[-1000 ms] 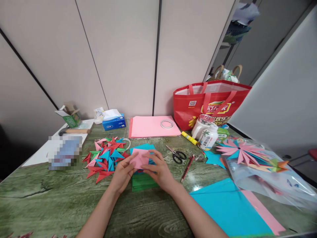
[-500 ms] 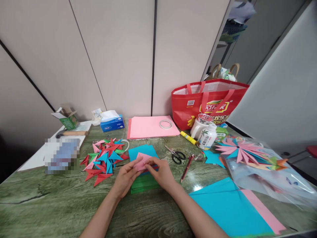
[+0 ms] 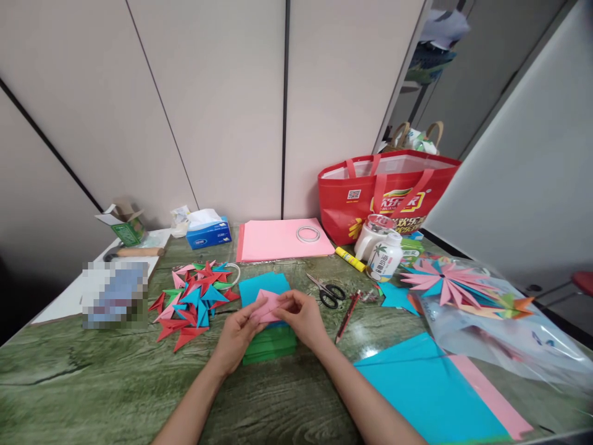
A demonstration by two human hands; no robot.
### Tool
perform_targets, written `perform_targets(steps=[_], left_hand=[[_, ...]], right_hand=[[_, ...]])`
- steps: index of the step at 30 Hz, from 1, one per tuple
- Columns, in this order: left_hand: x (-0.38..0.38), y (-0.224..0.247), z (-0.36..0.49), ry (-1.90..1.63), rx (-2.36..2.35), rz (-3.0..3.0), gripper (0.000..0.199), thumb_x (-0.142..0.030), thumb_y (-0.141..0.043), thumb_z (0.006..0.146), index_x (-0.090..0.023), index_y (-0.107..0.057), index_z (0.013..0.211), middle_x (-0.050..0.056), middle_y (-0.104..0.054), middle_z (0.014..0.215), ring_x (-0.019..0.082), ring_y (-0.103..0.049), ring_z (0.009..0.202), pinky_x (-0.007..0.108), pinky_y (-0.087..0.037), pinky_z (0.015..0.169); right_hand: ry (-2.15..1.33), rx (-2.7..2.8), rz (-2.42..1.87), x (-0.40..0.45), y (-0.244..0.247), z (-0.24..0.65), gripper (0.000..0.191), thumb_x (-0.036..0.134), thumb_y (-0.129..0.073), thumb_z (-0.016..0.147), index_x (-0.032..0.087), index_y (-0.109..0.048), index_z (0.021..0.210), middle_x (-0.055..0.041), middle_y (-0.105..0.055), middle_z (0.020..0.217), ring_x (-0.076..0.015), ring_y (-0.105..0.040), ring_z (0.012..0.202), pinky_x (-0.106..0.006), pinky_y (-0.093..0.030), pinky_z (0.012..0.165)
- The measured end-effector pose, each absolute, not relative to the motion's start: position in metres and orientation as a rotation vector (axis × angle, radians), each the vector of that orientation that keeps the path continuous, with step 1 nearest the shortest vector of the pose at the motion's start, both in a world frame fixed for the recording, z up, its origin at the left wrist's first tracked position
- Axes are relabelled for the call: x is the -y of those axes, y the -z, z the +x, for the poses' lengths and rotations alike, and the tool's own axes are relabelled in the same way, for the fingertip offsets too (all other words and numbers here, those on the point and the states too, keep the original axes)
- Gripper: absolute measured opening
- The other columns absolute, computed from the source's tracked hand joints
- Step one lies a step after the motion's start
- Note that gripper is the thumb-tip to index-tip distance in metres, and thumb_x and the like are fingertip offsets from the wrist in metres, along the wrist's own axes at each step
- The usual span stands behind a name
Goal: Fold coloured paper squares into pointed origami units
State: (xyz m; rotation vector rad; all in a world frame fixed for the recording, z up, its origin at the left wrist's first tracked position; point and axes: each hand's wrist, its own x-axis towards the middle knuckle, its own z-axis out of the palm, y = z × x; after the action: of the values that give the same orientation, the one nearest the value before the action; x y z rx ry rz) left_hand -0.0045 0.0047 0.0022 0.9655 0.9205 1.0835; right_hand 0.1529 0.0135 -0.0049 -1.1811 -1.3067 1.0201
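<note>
A small folded piece of pink paper [image 3: 267, 307] is pinched between both hands, above a stack of paper with blue [image 3: 264, 282] at the back and green [image 3: 269, 347] nearer me. My left hand [image 3: 237, 334] grips its left edge. At its right side, the fingers of my right hand [image 3: 301, 315] are closed on it. Folded red, blue, pink and green paper stars [image 3: 199, 300] lie heaped to the left of my hands. Black-handled scissors [image 3: 328, 292] and a dark red pencil [image 3: 347, 317] lie to the right.
Pink sheets [image 3: 273, 240] lie behind, left of a red bag [image 3: 389, 198], a white bottle [image 3: 385, 258] and a yellow glue stick [image 3: 351, 258]. A tissue box [image 3: 208, 233] and hammer [image 3: 139, 251] stand back left. Large blue sheets [image 3: 430, 389] lie front right.
The pink paper is turned slightly and shows a broader face. My right hand has shifted a little, and the view has moved slightly.
</note>
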Motion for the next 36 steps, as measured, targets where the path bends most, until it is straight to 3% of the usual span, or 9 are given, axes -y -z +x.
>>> perform_targets(steps=[5, 11, 15, 20, 29, 36], left_hand=[[-0.004, -0.010, -0.007, -1.043, -0.907, 1.018, 0.036, -0.027, -0.068, 0.063, -0.018, -0.065, 0.098, 0.007, -0.064, 0.106, 0.022, -0.059, 0.092, 0.031, -0.048, 0.079], [-0.004, -0.015, -0.007, -1.066, -0.977, 1.149, 0.031, -0.029, -0.067, 0.063, -0.016, -0.062, 0.090, 0.005, -0.068, 0.088, 0.018, -0.063, 0.074, 0.031, -0.051, 0.070], [-0.007, -0.012, -0.007, -1.158, -1.050, 1.131, 0.039, -0.023, -0.071, 0.057, -0.015, -0.060, 0.094, 0.004, -0.068, 0.087, 0.019, -0.064, 0.072, 0.033, -0.051, 0.071], [-0.006, -0.010, -0.006, -1.156, -1.003, 0.973, 0.048, -0.023, -0.071, 0.059, -0.013, -0.058, 0.104, 0.001, -0.069, 0.066, 0.021, -0.066, 0.068, 0.037, -0.052, 0.074], [-0.005, -0.010, -0.007, -1.206, -1.002, 0.921, 0.046, -0.029, -0.072, 0.057, -0.014, -0.065, 0.099, 0.002, -0.072, 0.069, 0.021, -0.067, 0.064, 0.037, -0.054, 0.072], [-0.005, -0.013, -0.008, -1.194, -0.998, 0.946, 0.052, -0.028, -0.071, 0.059, -0.014, -0.060, 0.108, 0.001, -0.071, 0.067, 0.020, -0.067, 0.064, 0.037, -0.054, 0.073]], right_hand=[[-0.875, 1.449, -1.179, -0.011, -0.002, 0.157, 0.017, 0.017, -0.065, 0.059, 0.018, -0.064, 0.076, -0.0061, -0.059, 0.089, -0.0185, -0.054, 0.081, -0.020, -0.043, 0.051], [-1.113, 1.475, -1.151, -0.012, -0.001, 0.157, 0.013, 0.023, -0.068, 0.059, 0.015, -0.067, 0.070, 0.0011, -0.064, 0.062, -0.0120, -0.053, 0.055, -0.021, -0.039, 0.051], [-1.041, 1.397, -1.212, -0.013, -0.001, 0.157, 0.018, 0.024, -0.069, 0.059, 0.014, -0.069, 0.073, -0.0015, -0.066, 0.068, -0.0148, -0.056, 0.061, -0.022, -0.039, 0.053], [-0.979, 1.407, -1.185, -0.012, -0.004, 0.158, 0.015, 0.021, -0.068, 0.060, 0.016, -0.068, 0.074, -0.0031, -0.068, 0.076, -0.0172, -0.058, 0.069, -0.025, -0.042, 0.061], [-0.980, 1.399, -1.141, -0.010, -0.008, 0.155, 0.013, 0.019, -0.068, 0.061, 0.016, -0.067, 0.073, -0.0042, -0.067, 0.076, -0.0179, -0.059, 0.072, -0.026, -0.043, 0.064], [-0.967, 1.391, -1.115, -0.009, -0.011, 0.155, 0.011, 0.017, -0.067, 0.061, 0.017, -0.068, 0.073, -0.0044, -0.066, 0.076, -0.0178, -0.059, 0.072, -0.027, -0.043, 0.063]])
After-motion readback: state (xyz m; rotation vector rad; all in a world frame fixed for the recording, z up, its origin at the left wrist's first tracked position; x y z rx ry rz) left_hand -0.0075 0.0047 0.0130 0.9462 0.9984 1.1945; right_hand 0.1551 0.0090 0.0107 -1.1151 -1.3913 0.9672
